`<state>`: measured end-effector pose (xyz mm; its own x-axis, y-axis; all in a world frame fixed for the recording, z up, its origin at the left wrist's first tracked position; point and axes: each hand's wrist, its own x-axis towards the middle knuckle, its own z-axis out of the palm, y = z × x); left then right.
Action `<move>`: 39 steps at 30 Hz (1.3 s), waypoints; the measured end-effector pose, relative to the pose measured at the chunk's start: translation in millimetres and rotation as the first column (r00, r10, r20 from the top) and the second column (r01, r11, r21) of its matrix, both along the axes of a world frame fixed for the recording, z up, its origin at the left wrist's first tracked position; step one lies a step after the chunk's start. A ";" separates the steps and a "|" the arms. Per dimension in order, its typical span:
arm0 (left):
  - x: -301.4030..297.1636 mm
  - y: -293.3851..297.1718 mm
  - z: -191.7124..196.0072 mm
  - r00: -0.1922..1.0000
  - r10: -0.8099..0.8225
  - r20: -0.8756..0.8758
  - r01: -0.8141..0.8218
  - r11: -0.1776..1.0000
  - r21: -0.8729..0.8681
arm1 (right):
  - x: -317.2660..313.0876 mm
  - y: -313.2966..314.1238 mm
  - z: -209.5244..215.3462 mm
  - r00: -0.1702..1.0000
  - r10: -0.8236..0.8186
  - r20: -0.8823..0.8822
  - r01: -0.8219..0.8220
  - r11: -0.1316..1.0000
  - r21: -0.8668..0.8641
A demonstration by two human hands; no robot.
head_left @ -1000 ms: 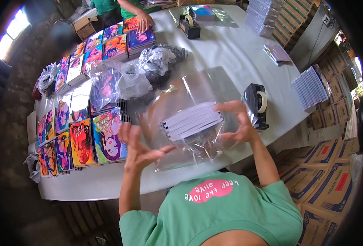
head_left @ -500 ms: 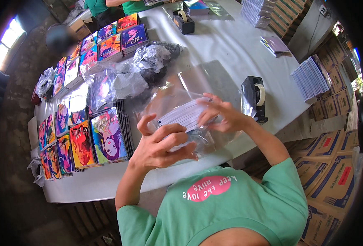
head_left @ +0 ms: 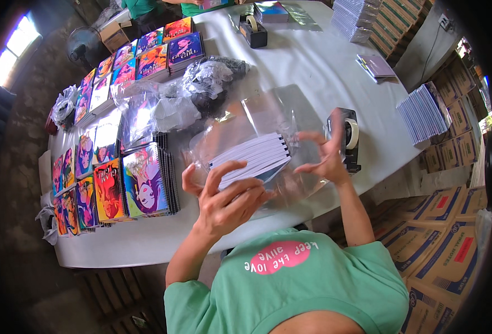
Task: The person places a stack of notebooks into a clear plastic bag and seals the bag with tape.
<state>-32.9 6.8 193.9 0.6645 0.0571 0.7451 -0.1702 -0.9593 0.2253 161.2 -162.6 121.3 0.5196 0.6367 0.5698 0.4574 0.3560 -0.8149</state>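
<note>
A stack of notebooks (head_left: 250,160) lies inside a clear plastic bag (head_left: 245,119) on the table in front of me, page edges and black binding facing up. My left hand (head_left: 226,197) curls its fingers around the near left side of the bagged stack. Off the stack's right end, my right hand (head_left: 326,156) is open, thumb and fingers spread, with nothing visible in it. Just beyond that hand stands a black tape dispenser (head_left: 352,158), partly covered by the fingers.
Several piles of colourful spiral notebooks (head_left: 146,181) fill the table's left side. Crumpled plastic (head_left: 204,78) lies behind them. A second tape dispenser (head_left: 253,32) sits at the far side. Wrapped stacks (head_left: 422,117) line the right edge, with cartons (head_left: 443,239) beside the table.
My right hand has left the bagged stack and moved right toward the tape dispenser, its fingers spreading. The stack's right end now shows. My left hand stays by the stack.
</note>
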 end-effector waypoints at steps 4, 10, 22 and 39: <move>-7.6 -1.0 -3.0 0.988 -0.056 0.147 0.050 0.998 0.045 | -11.0 17.8 -9.9 0.956 0.115 0.270 -0.056 0.974 -0.218; -32.7 47.4 -24.5 0.758 0.007 0.652 0.084 0.991 -0.107 | -12.8 26.1 -12.7 0.970 0.007 0.245 0.000 1.000 -0.029; -30.9 72.3 -62.4 0.873 -0.185 -0.452 0.172 0.983 -0.070 | -5.8 40.9 21.1 0.780 0.376 0.500 -0.096 0.861 -0.499; -28.5 95.4 -57.3 0.893 -0.249 -0.376 0.308 0.946 0.105 | -14.2 35.2 35.0 0.503 0.520 0.690 -0.052 0.815 -0.577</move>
